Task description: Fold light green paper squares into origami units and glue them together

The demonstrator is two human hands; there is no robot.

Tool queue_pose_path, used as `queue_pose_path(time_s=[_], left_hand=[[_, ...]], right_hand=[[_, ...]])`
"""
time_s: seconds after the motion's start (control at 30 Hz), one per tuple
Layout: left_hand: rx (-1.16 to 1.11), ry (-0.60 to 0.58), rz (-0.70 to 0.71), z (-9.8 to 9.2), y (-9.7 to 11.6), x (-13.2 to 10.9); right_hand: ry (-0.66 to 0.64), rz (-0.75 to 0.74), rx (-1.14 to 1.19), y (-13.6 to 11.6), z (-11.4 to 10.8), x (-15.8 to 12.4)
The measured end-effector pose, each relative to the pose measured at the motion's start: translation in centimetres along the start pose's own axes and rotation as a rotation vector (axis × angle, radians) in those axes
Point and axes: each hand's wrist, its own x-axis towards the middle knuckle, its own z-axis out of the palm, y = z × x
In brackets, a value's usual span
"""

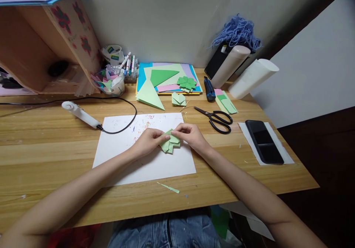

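A piece of folded light green paper (171, 144) is held between my two hands, just over a white sheet (122, 166). My left hand (149, 140) pinches its left side with thumb and fingers. On the upper right edge, my right hand (191, 135) closes thumb and fingertips on the same paper. Its lower edge shows several stepped folds and points. Behind the hands lies a small light green folded paper heart (178, 99). A darker green paper clover (186, 83) rests on the stack of coloured paper (142, 70).
Black-handled scissors (217, 118), a box cutter (209, 89) and a phone (264, 141) lie to the right. At left is a white hot glue gun (80, 114) with a black cord. A cup of paper scraps (111, 83) stands behind; a green paper strip (168, 187) lies near the front edge.
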Motion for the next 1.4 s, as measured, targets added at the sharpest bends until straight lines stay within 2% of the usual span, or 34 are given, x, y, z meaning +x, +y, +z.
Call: queue_pose_path(time_s=[0.13, 0.37, 0.6, 0.67, 0.83, 1.03, 1.13, 1.27, 1.4], left_hand=[[-0.021, -0.002, -0.005, 0.0, 0.2, -0.1], [-0.041, -0.071, 0.023, -0.1, 0.4, -0.3], [-0.065, -0.074, 0.029, -0.1, 0.1, -0.2], [-0.069, -0.045, 0.032, 0.0, 0.1, -0.2], [0.001, 0.088, 0.078, 0.2, -0.1, -0.3], [0.133, 0.135, 0.115, 0.4, -0.5, -0.2], [0.158, 0.116, 0.107, 0.3, -0.5, -0.1], [0.149, 0.099, 0.089, 0.1, -0.3, -0.2], [0.129, 0.088, 0.077, 0.0, 0.0, -0.3]], right_hand=[[0.025, -0.027, -0.032, 0.2, 0.2, 0.0], [-0.072, -0.044, -0.075, 0.3, 0.1, 0.0], [-0.034, -0.104, -0.134, 0.2, 0.6, -0.1], [-0.082, -0.075, -0.155, 0.0, 0.4, -0.1], [-0.327, 0.08, -0.125, -0.2, -0.4, -0.1], [-0.245, 0.128, -0.114, 0.1, 0.0, -0.4], [-0.229, 0.147, -0.115, -0.1, 0.2, -0.5], [-0.278, 0.185, -0.081, -0.2, 0.0, -0.5], [-0.31, 0.162, -0.078, -0.1, -0.2, -0.5]])
